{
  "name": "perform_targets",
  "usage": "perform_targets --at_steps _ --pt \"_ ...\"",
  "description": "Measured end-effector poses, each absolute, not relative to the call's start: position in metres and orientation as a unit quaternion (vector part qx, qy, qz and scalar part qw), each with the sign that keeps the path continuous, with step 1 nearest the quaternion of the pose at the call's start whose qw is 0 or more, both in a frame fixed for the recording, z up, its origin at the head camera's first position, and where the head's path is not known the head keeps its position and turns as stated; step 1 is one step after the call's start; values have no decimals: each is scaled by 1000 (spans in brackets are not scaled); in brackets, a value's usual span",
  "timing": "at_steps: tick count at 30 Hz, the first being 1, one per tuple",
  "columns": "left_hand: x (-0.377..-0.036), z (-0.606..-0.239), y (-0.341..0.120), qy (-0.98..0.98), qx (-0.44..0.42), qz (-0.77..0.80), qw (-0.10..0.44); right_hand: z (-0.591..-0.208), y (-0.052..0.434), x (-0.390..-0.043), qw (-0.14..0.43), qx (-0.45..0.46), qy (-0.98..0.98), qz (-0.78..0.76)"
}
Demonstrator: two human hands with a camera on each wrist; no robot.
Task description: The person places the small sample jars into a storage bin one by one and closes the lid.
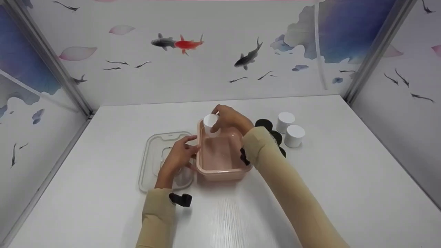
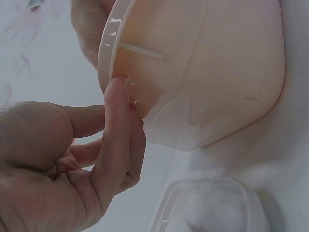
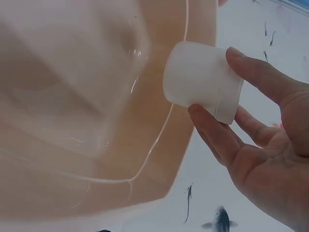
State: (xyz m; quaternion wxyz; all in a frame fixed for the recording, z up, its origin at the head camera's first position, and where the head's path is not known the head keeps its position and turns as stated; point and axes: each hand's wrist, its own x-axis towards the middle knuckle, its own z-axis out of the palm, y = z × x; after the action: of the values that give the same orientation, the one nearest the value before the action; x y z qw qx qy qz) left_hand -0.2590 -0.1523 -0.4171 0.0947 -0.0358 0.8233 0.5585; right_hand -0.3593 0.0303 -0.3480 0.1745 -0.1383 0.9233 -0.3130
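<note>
A pink plastic box (image 1: 220, 168) stands open in the middle of the white table. My right hand (image 1: 229, 119) grips a small white cup (image 1: 210, 124) over the box's far left corner; the right wrist view shows the cup (image 3: 203, 88) pinched between fingers and thumb above the box (image 3: 96, 121). My left hand (image 1: 179, 155) rests against the box's left wall, its fingers (image 2: 118, 125) touching the rim of the box (image 2: 203, 72). A clear lid (image 1: 153, 160) lies flat to the left, partly under that hand.
Two white cylinders (image 1: 285, 122) (image 1: 294, 135) stand right of the box, with black round pieces (image 1: 264, 123) beside them. Patterned walls enclose the table on three sides. The lid (image 2: 212, 205) shows in the left wrist view too.
</note>
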Motion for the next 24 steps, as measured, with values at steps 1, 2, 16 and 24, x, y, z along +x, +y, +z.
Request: perform_targets --at_steps 1,2,16,24 --pt "-259 -417 -152 823 -35 559 93 -349 29 -359 180 -134 925 -308" --pt "-259 -417 -152 823 -35 559 93 -349 27 -359 185 -130 926 -302" --pt "-259 -417 -153 812 -38 575 94 -359 14 -364 218 -129 949 -189" --pt "-260 -417 -153 818 -40 566 91 -367 13 -363 212 -119 957 -157"
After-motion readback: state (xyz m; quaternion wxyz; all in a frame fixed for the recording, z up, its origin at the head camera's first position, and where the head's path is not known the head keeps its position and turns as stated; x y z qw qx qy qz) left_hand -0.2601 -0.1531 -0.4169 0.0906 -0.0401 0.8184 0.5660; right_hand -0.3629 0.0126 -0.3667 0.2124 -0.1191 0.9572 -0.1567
